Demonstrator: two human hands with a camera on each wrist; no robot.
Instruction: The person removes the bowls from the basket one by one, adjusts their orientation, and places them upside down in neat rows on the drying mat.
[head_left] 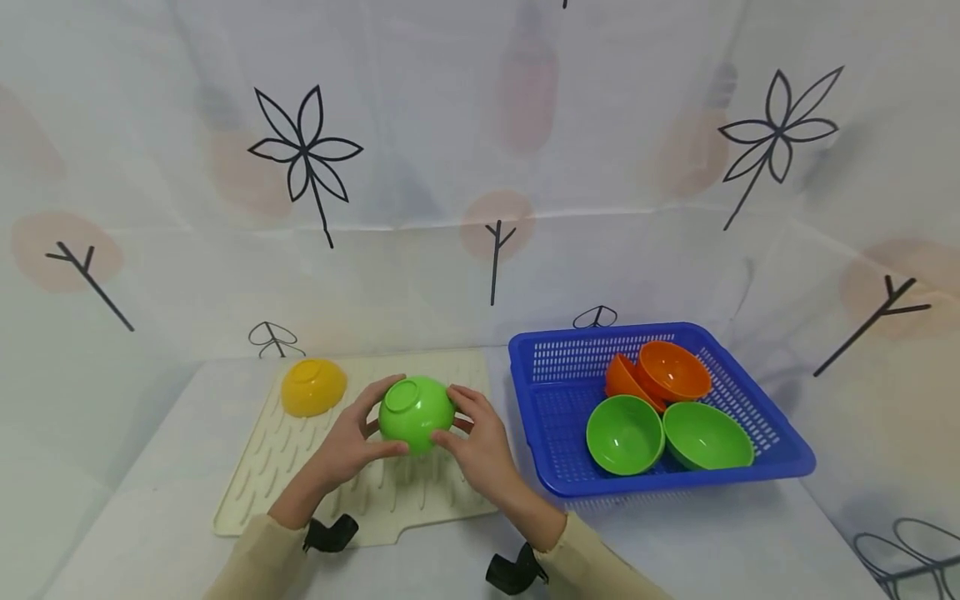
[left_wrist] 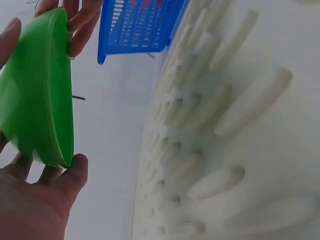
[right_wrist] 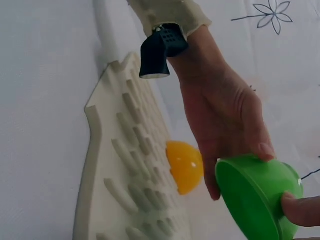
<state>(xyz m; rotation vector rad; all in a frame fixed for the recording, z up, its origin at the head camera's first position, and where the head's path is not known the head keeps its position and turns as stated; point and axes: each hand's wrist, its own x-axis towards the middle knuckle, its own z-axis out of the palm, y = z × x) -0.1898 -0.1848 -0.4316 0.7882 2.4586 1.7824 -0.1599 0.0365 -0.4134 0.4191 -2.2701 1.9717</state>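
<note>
Both hands hold a green bowl (head_left: 415, 413) tipped with its base up, above the cream pegged drying board (head_left: 300, 475). My left hand (head_left: 347, 443) grips its left side between thumb and fingers, while my right hand (head_left: 486, 446) pinches the right side. In the left wrist view the bowl's rim (left_wrist: 55, 90) faces down toward the pegs, apart from them. A yellow bowl (head_left: 313, 387) sits upside down at the board's far left corner, also seen in the right wrist view as a yellow bowl (right_wrist: 185, 167).
A blue basket (head_left: 555, 479) stands right of the board, holding two orange bowls (head_left: 673, 372) and two green bowls (head_left: 625, 435). Behind the table hangs a white cloth (head_left: 420, 275) with printed plants. Small black cameras (head_left: 330, 533) are strapped at both wrists.
</note>
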